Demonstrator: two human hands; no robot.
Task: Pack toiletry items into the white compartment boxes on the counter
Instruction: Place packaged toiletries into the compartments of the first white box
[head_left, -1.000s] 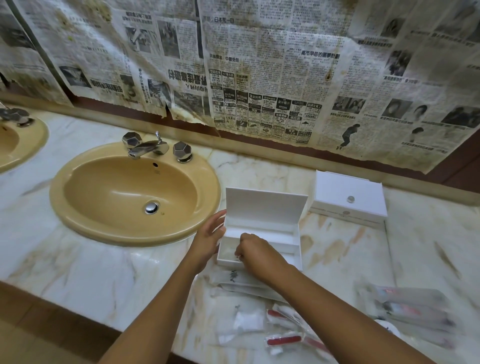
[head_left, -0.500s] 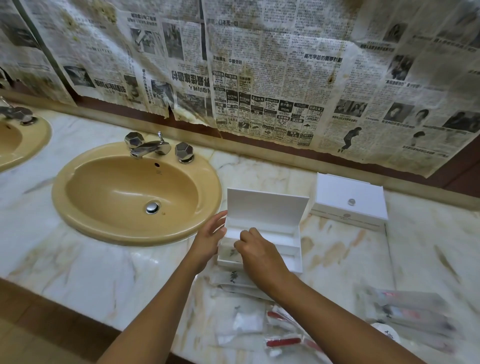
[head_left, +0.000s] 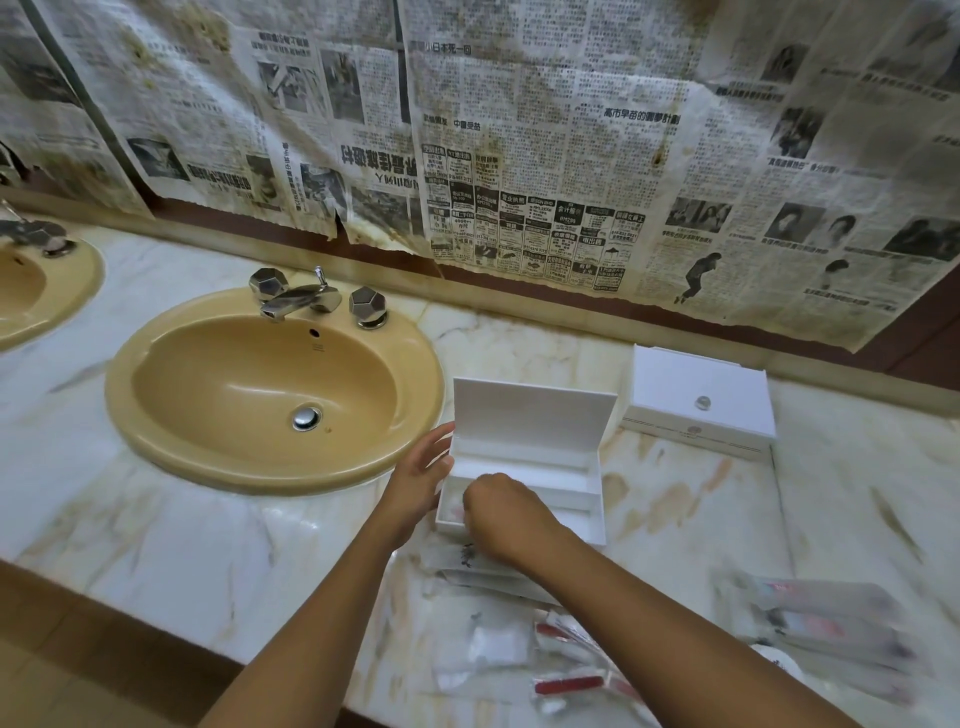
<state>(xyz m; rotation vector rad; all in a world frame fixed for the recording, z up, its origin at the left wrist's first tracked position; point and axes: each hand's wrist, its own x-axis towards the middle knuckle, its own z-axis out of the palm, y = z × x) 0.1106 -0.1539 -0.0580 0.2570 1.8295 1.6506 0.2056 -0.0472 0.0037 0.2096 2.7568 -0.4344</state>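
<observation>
An open white compartment box (head_left: 540, 470) stands on the marble counter with its lid raised at the back. My left hand (head_left: 422, 478) rests against the box's left wall, fingers spread. My right hand (head_left: 501, 512) is curled over the front-left compartment, fingers down inside it; what they hold is hidden. A pale clear packet (head_left: 453, 506) lies in that compartment. A second white box (head_left: 698, 400), closed, sits further back on the right. Clear-wrapped toiletry packets (head_left: 498, 644) with red parts (head_left: 569, 686) lie near the counter's front edge.
A tan sink (head_left: 270, 389) with a chrome faucet (head_left: 296, 299) lies left of the box. More wrapped packets (head_left: 831, 623) lie at the right front. Newspaper (head_left: 519, 130) covers the wall behind. A second sink (head_left: 36, 280) shows at the far left.
My right hand has shifted slightly within the front-left compartment, fingers dipping lower. My left hand stays against the box's side. The view moved a little.
</observation>
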